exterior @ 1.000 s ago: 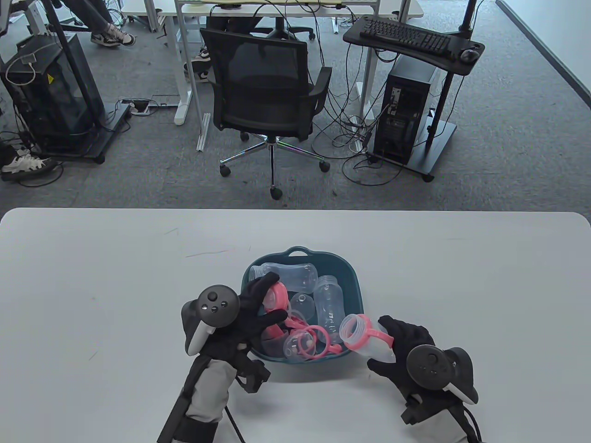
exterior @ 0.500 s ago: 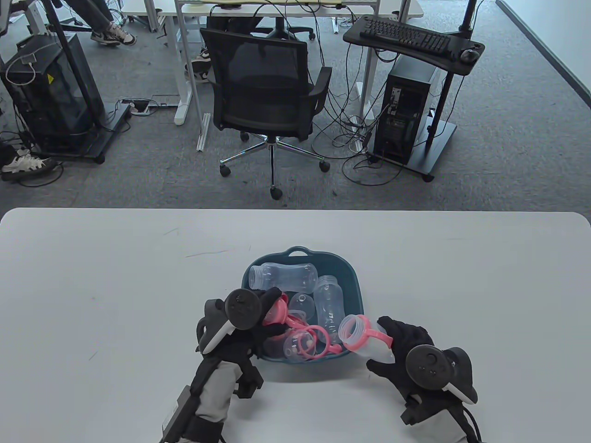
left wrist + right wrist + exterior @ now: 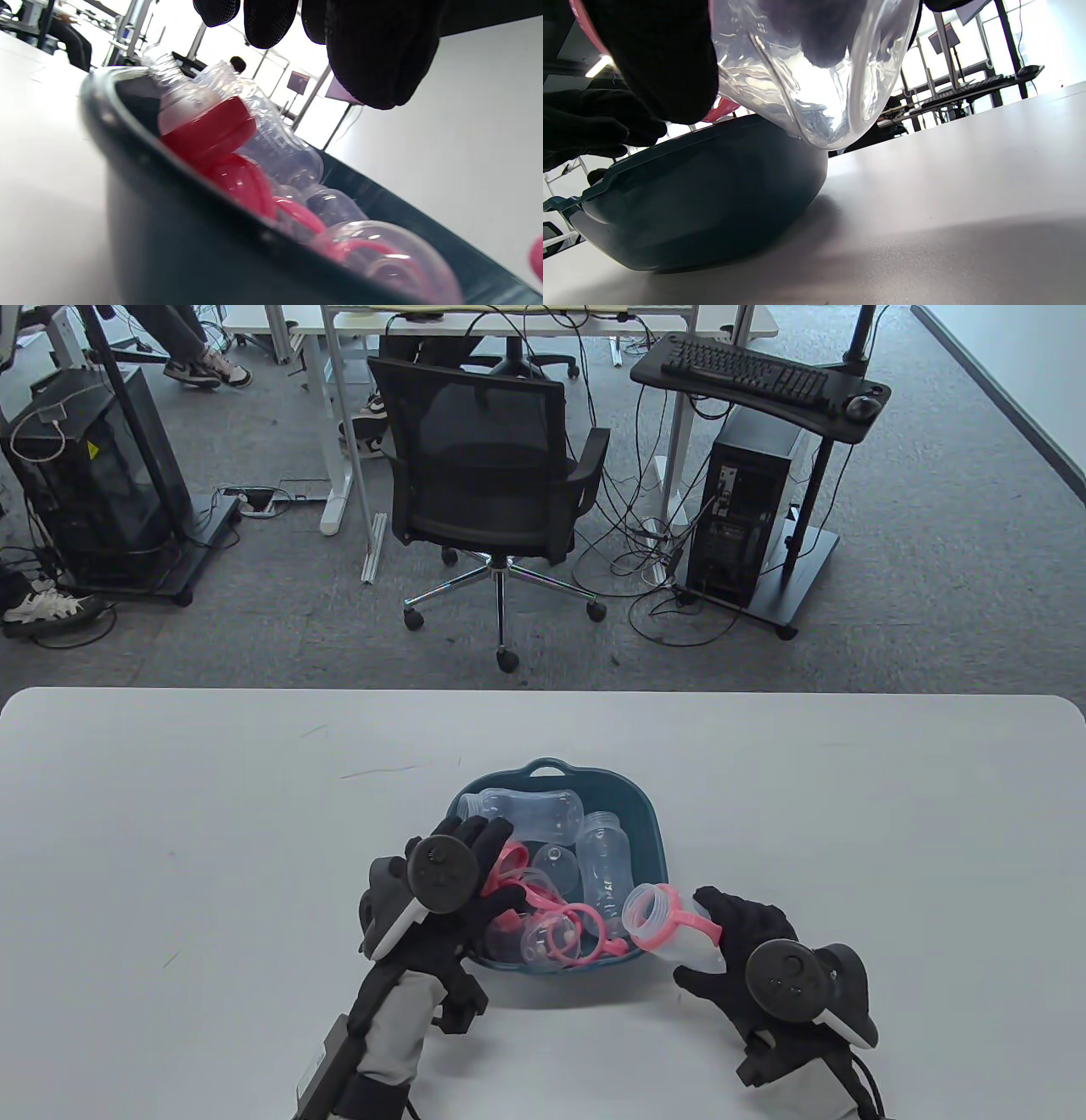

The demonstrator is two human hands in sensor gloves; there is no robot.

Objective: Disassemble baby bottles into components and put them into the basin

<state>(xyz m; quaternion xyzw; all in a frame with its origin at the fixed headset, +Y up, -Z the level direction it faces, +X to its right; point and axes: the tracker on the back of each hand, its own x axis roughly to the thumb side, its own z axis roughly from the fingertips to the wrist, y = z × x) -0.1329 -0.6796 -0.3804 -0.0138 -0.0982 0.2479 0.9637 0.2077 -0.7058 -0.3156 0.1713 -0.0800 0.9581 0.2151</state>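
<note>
- Basin [image 3: 653, 823] sits on my table [image 3: 170, 831] at centre, a little toward 6 o'clock, handle at its 12 o'clock edge.
- I see clear bottles inside it: one [image 3: 530, 812] lying across the 12 o'clock side, another [image 3: 604, 861] lying along the 3 o'clock side.
- Pink rings [image 3: 573, 925] and clear domed caps [image 3: 543, 942] crowd the basin's 6 o'clock half; in the left wrist view a red collar [image 3: 208, 131] lies against the near wall.
- My left hand [image 3: 475, 874] hovers over the basin's 9 o'clock rim, fingers [image 3: 377, 51] straight and spread, holding nothing that I can see; the fingertips hang above the parts without touching them in the wrist view.
- My right hand [image 3: 738, 937] is at the basin's 4 o'clock, just outside the rim, fingers curled round a last bottle [image 3: 679, 937].
- That bottle is tilted, its open pink-collared neck [image 3: 649, 912] pointing to 10 o'clock over the basin's rim; from the right wrist view its clear base [image 3: 818, 84] hangs above the table, just beside the basin's outer wall [image 3: 712, 195].
</note>
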